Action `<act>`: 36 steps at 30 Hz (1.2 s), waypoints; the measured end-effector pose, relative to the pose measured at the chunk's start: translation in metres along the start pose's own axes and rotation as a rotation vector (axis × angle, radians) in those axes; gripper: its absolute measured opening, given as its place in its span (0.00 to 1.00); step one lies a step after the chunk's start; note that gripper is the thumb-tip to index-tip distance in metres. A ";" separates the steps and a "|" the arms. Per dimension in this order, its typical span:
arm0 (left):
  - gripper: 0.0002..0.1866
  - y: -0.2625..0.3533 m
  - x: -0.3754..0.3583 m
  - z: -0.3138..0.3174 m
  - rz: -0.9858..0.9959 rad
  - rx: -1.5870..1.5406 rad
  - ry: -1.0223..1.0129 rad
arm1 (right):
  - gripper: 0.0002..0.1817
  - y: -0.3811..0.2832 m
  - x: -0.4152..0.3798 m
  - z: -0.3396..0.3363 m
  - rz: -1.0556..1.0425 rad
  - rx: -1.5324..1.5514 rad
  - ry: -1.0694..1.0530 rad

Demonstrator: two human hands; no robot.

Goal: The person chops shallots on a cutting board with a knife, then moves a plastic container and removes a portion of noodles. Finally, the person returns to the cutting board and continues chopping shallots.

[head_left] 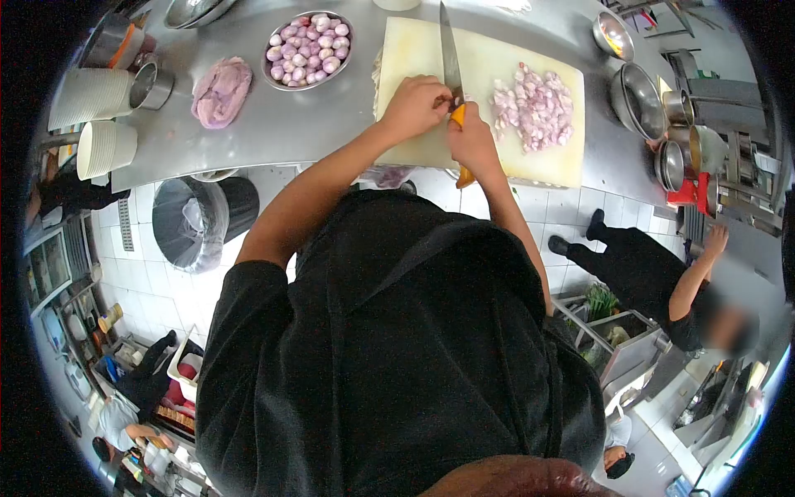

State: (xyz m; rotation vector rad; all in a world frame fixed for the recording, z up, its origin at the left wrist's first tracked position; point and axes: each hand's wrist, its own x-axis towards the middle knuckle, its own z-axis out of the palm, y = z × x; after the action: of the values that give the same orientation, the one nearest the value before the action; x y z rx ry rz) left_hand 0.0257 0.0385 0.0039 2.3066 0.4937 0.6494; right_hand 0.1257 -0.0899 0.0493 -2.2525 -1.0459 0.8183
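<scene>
My right hand (476, 142) grips the yellow handle of a kitchen knife (449, 54), whose long blade points away from me over the white cutting board (410, 41). Close against the blade, my left hand (418, 108) has its fingers curled and pinched together. What sits between those fingers is too small and hidden to make out. A heap of chopped shallots (534, 108) lies on the board to the right of the knife. Left of the board stands a metal bowl (267, 73) full of peeled whole shallots (308, 50).
A crumpled pinkish bundle (221, 93) lies on the steel table (178, 137). Stacked white tubs (106, 149) stand at its left end, metal bowls (638, 101) at its right. A lined bin (190, 228) is on the floor. A co-worker (633, 265) stands at the right; others are farther off.
</scene>
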 end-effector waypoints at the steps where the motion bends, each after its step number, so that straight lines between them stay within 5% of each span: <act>1: 0.08 -0.001 0.002 -0.003 0.026 -0.012 0.001 | 0.17 0.004 0.001 0.002 0.008 0.013 0.000; 8: 0.09 -0.007 0.014 -0.014 -0.028 -0.020 -0.195 | 0.16 0.024 -0.006 0.004 -0.088 -0.069 0.047; 20: 0.12 0.017 0.012 -0.009 -0.565 -0.254 -0.129 | 0.15 0.012 -0.021 -0.001 -0.069 -0.041 -0.016; 36: 0.10 0.016 0.014 -0.011 -0.679 -0.460 -0.060 | 0.15 -0.016 -0.030 -0.011 0.021 -0.006 -0.090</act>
State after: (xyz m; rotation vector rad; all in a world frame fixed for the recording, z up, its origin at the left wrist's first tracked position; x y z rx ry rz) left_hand 0.0338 0.0401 0.0265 1.5803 0.9296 0.3086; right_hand 0.1098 -0.1070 0.0766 -2.2541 -1.0680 0.9344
